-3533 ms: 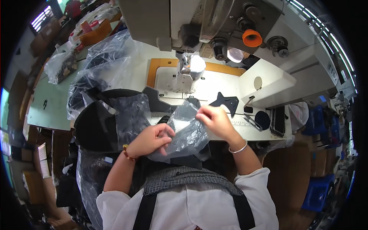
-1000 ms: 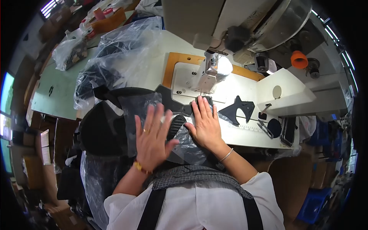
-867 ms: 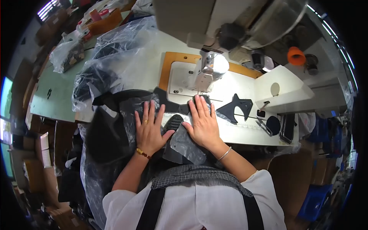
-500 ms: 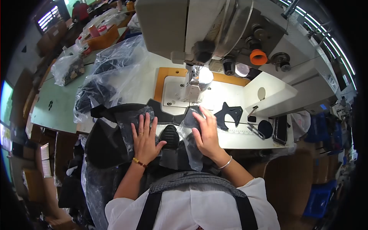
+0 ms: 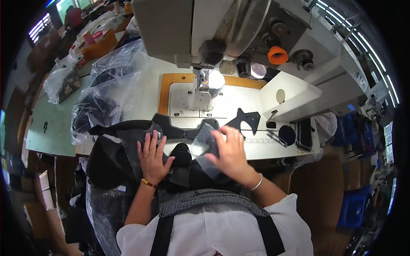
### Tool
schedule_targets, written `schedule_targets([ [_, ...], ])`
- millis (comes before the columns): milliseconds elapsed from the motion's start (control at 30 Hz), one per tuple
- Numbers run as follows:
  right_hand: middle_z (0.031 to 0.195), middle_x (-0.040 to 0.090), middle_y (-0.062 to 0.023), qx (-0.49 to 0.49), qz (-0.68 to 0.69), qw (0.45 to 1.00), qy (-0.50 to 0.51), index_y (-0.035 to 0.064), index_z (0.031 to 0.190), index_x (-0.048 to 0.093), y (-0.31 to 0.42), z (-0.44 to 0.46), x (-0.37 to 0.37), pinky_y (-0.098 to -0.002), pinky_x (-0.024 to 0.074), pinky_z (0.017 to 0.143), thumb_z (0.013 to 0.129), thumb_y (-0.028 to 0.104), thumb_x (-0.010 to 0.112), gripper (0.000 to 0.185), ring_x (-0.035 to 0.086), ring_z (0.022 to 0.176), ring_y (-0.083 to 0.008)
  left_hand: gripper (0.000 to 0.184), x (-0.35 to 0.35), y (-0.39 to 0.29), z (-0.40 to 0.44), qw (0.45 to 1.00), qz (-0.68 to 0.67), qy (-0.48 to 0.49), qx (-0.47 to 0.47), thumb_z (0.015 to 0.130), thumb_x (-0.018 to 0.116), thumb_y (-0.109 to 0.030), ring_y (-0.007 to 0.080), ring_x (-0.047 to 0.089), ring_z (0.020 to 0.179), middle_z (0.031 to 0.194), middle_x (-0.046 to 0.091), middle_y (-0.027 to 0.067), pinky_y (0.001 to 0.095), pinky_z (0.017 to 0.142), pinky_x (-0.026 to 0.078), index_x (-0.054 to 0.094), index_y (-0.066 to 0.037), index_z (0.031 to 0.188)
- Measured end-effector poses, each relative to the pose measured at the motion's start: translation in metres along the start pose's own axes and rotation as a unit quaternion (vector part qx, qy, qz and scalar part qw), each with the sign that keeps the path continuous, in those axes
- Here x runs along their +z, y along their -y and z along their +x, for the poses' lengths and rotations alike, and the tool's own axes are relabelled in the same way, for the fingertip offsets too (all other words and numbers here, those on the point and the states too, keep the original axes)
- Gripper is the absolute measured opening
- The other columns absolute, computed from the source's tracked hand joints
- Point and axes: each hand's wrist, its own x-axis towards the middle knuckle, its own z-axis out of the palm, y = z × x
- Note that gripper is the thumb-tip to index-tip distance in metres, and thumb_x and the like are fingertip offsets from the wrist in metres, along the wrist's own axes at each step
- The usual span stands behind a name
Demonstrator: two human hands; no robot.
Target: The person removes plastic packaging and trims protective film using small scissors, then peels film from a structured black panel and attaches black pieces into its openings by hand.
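Observation:
My left hand (image 5: 154,160) lies flat with fingers spread on a black padded workpiece (image 5: 168,126), over a dark, filmy patch of it. The workpiece has a notched upper edge and hangs over the table's front edge. Clear plastic film (image 5: 202,143) covers its right part. Beside that film is my right hand (image 5: 232,151), fingers loosely bent and apart, with nothing visible in it; whether it touches the film I cannot tell. Between the hands sits a rounded black pad (image 5: 181,155). Just beyond the workpiece stands the sewing machine's needle area (image 5: 207,91).
A black cut-out piece (image 5: 241,120) lies right of the needle, near a ruler strip (image 5: 256,140), a small metal tool (image 5: 277,138), a round black pad (image 5: 287,134) and a black tray (image 5: 303,134). Plastic-wrapped dark pieces (image 5: 102,102) lie left. A person (image 5: 73,17) is far back.
My right hand has lifted off the right part of the workpiece and shifted slightly rightward relative to it. My left hand stays flat on it. The whole view has shifted a little.

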Motion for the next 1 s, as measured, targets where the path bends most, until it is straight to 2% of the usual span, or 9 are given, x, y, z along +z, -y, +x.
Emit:
schedule_targets([
  [167, 0.152, 0.032, -0.0238, -0.085, 0.026, 0.991, 0.099, -0.0002, 0.146, 0.036, 0.025, -0.031, 0.04, -0.0553, 0.018, 0.118, 0.073, 0.049, 0.078, 0.097, 0.028, 0.144, -0.0393, 0.065, -0.004, -0.004, 0.004, 0.998, 0.04, 0.039, -0.003, 0.097, 0.047, -0.053, 0.0343, 0.025, 0.147, 0.157, 0.034, 0.015, 0.0577, 0.118, 0.013, 0.045, -0.01, 0.146],
  [300, 0.155, 0.028, -0.0252, -0.08, -0.002, 0.987, 0.14, -0.0001, 0.148, 0.036, 0.033, -0.04, 0.053, -0.0563, 0.0163, 0.118, 0.081, 0.053, 0.068, 0.09, 0.025, 0.146, -0.04, 0.064, -0.007, -0.006, 0.008, 0.997, 0.04, 0.069, -0.009, 0.096, 0.049, -0.051, 0.0329, 0.024, 0.148, 0.158, 0.033, 0.0141, 0.0578, 0.118, 0.013, 0.045, -0.011, 0.146],
  [400, 0.152, 0.033, -0.0253, -0.051, 0.041, 0.993, 0.098, 0.0012, 0.145, 0.041, 0.03, -0.025, 0.036, -0.0567, 0.0196, 0.117, 0.083, 0.043, 0.071, 0.08, 0.03, 0.143, -0.0404, 0.064, -0.012, -0.007, 0.013, 0.995, 0.033, 0.093, -0.015, 0.095, 0.05, -0.05, 0.0323, 0.024, 0.148, 0.158, 0.033, 0.0141, 0.0577, 0.118, 0.013, 0.045, -0.012, 0.146],
  [467, 0.137, 0.048, -0.0209, -0.007, 0.035, 0.999, 0.001, 0.0011, 0.135, 0.05, 0.006, -0.009, 0.027, -0.0499, 0.0361, 0.106, 0.08, 0.028, 0.076, 0.066, 0.047, 0.124, -0.0371, 0.064, -0.012, -0.006, 0.014, 0.995, 0.03, 0.096, -0.015, 0.094, 0.052, -0.049, 0.0323, 0.024, 0.148, 0.158, 0.033, 0.0142, 0.0577, 0.118, 0.012, 0.045, -0.012, 0.146],
  [600, 0.106, 0.055, -0.0146, 0.067, -0.024, 0.997, 0.038, -0.0002, 0.122, 0.056, -0.048, 0.011, 0.018, -0.0413, 0.0421, 0.083, 0.074, 0.039, 0.081, 0.067, 0.052, 0.097, -0.0308, 0.063, -0.01, -0.005, 0.012, 0.997, 0.024, 0.076, -0.01, 0.094, 0.053, -0.048, 0.0326, 0.024, 0.148, 0.158, 0.033, 0.0144, 0.0579, 0.118, 0.013, 0.046, -0.013, 0.146],
  [767, 0.102, 0.055, -0.013, 0.098, -0.09, 0.986, 0.099, 0.0018, 0.102, 0.059, -0.043, 0.027, 0.034, -0.042, 0.0394, 0.084, 0.064, 0.046, 0.086, 0.065, 0.051, 0.098, -0.0303, 0.061, -0.006, -0.004, 0.007, 1.0, 0.013, 0.027, -0.003, 0.094, 0.056, -0.048, 0.0309, 0.028, 0.147, 0.156, 0.036, 0.0132, 0.0576, 0.117, 0.016, 0.049, -0.015, 0.144],
  [867, 0.103, 0.056, -0.0136, 0.119, 0.01, 0.989, 0.082, 0.0012, 0.102, 0.059, -0.048, 0.031, 0.039, -0.0419, 0.0386, 0.086, 0.064, 0.043, 0.087, 0.063, 0.051, 0.1, -0.0328, 0.061, 0.0, 0.004, 0.0, 0.998, -0.054, -0.028, 0.004, 0.095, 0.053, -0.051, 0.032, 0.03, 0.146, 0.155, 0.037, 0.0141, 0.0576, 0.118, 0.015, 0.05, -0.013, 0.142],
  [900, 0.103, 0.061, -0.014, 0.107, 0.049, 0.99, 0.072, -0.0008, 0.104, 0.058, -0.044, 0.03, 0.035, -0.0406, 0.0428, 0.087, 0.071, 0.029, 0.086, 0.053, 0.057, 0.1, -0.0284, 0.054, -0.004, 0.004, -0.002, 0.996, -0.081, -0.04, 0.008, 0.096, 0.057, -0.045, 0.0374, 0.032, 0.144, 0.153, 0.037, 0.0187, 0.0586, 0.117, 0.018, 0.052, -0.01, 0.137],
  [1000, 0.1, 0.066, -0.0124, 0.208, 0.41, 0.875, 0.15, -0.0026, 0.105, 0.057, -0.037, 0.029, 0.027, -0.0366, 0.0483, 0.084, 0.079, 0.014, 0.081, 0.039, 0.063, 0.096, -0.02, 0.042, 0.005, 0.012, -0.017, 0.976, -0.165, -0.144, 0.01, 0.095, 0.063, -0.033, 0.0437, 0.033, 0.14, 0.15, 0.035, 0.024, 0.0594, 0.115, 0.025, 0.056, -0.009, 0.128],
])
